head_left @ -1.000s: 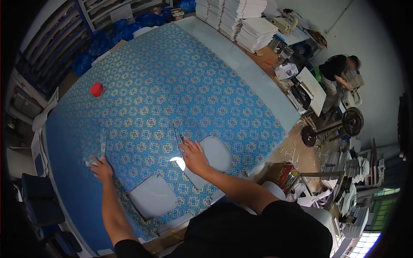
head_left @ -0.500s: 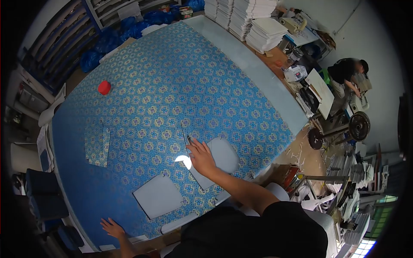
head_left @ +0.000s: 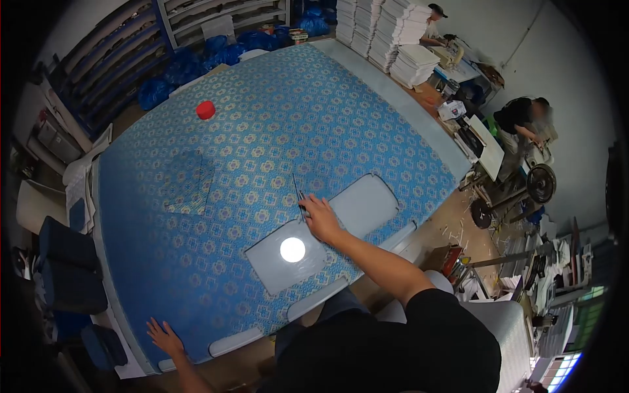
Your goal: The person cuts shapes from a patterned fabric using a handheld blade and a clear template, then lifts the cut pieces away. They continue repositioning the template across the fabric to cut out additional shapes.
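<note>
On my feed, the wearer's right hand [head_left: 320, 213] is over the near half of the table [head_left: 460, 165], with its fingers closed around a slim dark tool [head_left: 303, 203] that points toward the table's far edge; too little of it shows for me to tell what kind it is. That tool is above the blue patterned cloth [head_left: 275, 157], which covers most of the table and leaves a bare strip along the right edge. I see 2 large grey patches beside this hand: the left patch [head_left: 272, 265], with a bright round glare on it, and the right patch [head_left: 367, 204], partly behind the hand. I can't tell whether they are openings in the cloth or pieces lying on it. The left hand [head_left: 164, 338] rests flat near the table's near left corner, fingers spread and holding nothing. Toward the left edge I make out a loose patterned piece [head_left: 190, 187] on the cloth, and nearer the far left edge sits a red round object [head_left: 206, 109]. Blue bags [head_left: 216, 56] are piled beyond the far left edge, and white stacks [head_left: 413, 65] stand by the far right corner. Past the right edge I see 2 co-workers, the nearer in a black top [head_left: 514, 116].
</note>
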